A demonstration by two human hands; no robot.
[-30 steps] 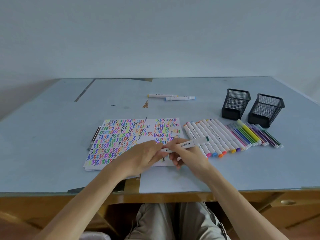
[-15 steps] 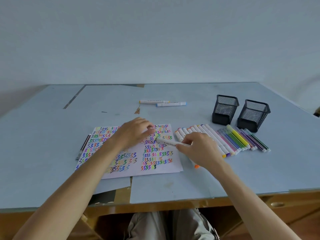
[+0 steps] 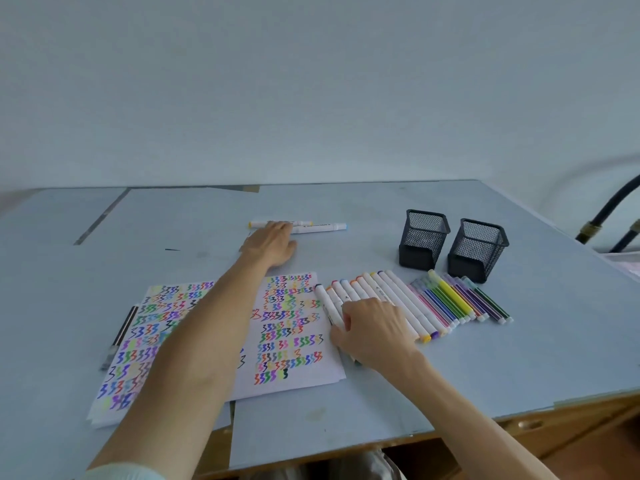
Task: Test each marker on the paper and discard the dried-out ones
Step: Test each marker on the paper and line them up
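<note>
On the blue-grey bench (image 3: 450,375) two white markers (image 3: 322,226) lie apart from the rest at the far middle, end to end and overlapping, their long axes running left to right; the right one ends in a blue cap, the left one shows a yellow band. The left hand (image 3: 272,242) reaches out to them palm down, its fingertips on the left marker's barrel; whether the fingers are closing round it or only touching cannot be told. The paper (image 3: 291,327), filled with rows of coloured squiggles, lies under that forearm. Just right of the paper is a row of fat white markers (image 3: 391,299), side by side and touching, their long axes slanting from far-left to near-right; about nine show, though the hand hides part of the row. The right hand (image 3: 375,332) rests on the near-left end of this row, fingers curled on the leftmost barrel, whose dark cap points away from the person. Beyond the row lie thin coloured pens (image 3: 460,301), roughly ten, on the same slant. Two black mesh cups (image 3: 453,245) stand upright behind them, side by side. One pencil (image 3: 125,325) lies at the paper's left edge.
</note>
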